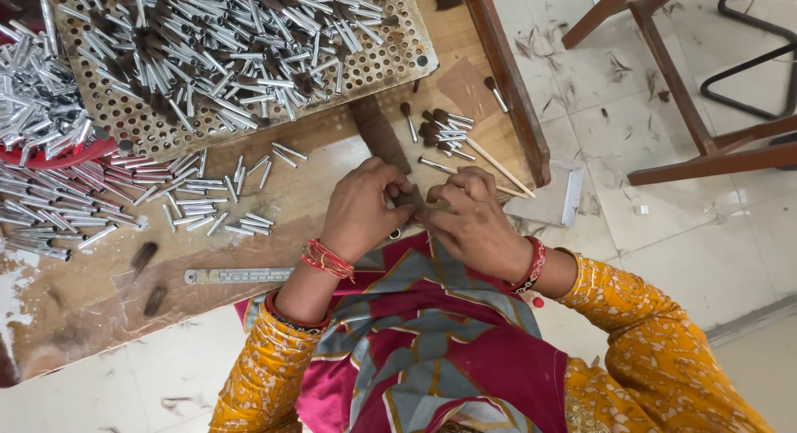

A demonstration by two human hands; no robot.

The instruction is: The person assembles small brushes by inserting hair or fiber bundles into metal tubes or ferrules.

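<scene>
My left hand (361,207) and my right hand (475,221) meet at the near edge of a low wooden table (315,196). Between their fingertips they pinch a small tuft of dark bristle hair (413,202); a metal tube may be in there too, but the fingers hide it. Loose silver metal tubes (195,202) lie scattered to the left of my left hand. Beyond my right hand lie finished brush heads (440,130), silver tubes with dark hair tips, and a thin wooden stick (498,165).
A perforated metal tray (382,63) full of tubes with hair tips sits at the back. A red bowl (50,155) of tubes stands far left. A steel ruler (239,275) lies by the table edge. Wooden furniture legs (672,84) stand on the tiled floor at right.
</scene>
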